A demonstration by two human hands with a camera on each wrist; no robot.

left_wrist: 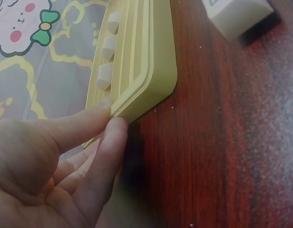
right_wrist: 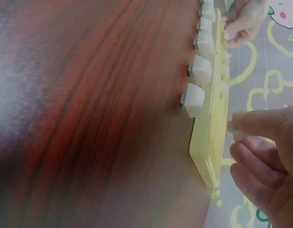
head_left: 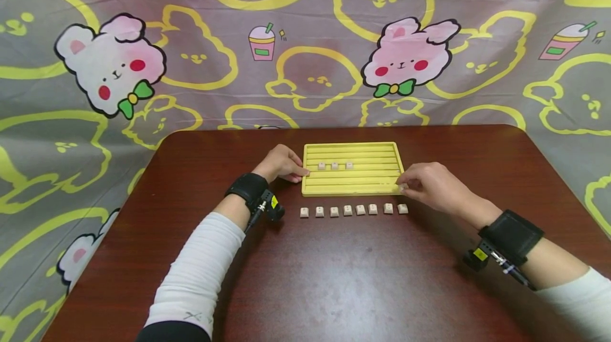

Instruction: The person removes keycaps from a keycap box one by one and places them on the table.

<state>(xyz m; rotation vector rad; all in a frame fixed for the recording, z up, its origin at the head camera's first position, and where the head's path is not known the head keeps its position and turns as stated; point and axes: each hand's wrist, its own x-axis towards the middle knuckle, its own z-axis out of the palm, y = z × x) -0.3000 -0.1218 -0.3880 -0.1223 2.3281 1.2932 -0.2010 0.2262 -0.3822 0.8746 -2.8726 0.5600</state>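
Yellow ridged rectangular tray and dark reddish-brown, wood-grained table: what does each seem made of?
Tray: probably moulded plastic, matt, with even colour and rounded corners. Table: wood or wood-look laminate, semi-gloss, with streaked grain and hazy glare.

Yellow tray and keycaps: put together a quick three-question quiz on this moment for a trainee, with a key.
1. Count: how many keycaps are lined up on the table in front of the yellow tray?
2. True or false: the left hand lies flat on the table, away from the tray.
3. Open: what does the right hand hold?

Key: 1. Eight. 2. False; it pinches the tray's edge. 3. A single keycap.
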